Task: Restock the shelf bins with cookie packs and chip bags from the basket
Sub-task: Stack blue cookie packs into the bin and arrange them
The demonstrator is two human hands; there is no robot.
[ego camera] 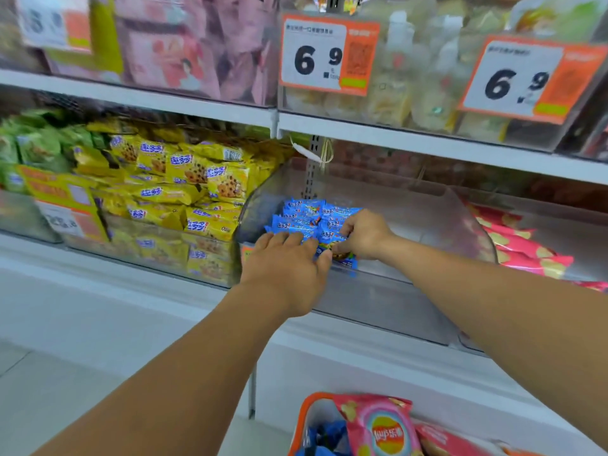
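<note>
Basket: nearest you, at the bottom edge, the orange-rimmed basket (pixel 304 419) holds a pink chip bag (pixel 381 426) and a few blue packs (pixel 324 436).
Green packs: far left on the middle shelf, a heap of green packs (pixel 33 144).
Yellow cookie packs: just right of the green ones, yellow cookie packs (pixel 197 189) fill their clear bin to the brim.
Your left hand: your left hand (pixel 284 268) reaches over the front wall of the middle clear bin (pixel 394 291); fingers are straight and close together, tips resting on the blue cookie packs (pixel 306 218).
Blue cookie packs: they sit piled in the left near corner of that bin.
Your right hand: your right hand (pixel 360 235) is just right of the left one, fingers curled down onto the blue pile, pinching one pack at its near edge.
Pink chip bags: right of the middle bin, pink chip bags (pixel 519 245) lie stacked in the next bin.
Price tags: on the upper shelf, two orange-edged price tags (pixel 325 54) read 6.9, the second far right.
</note>
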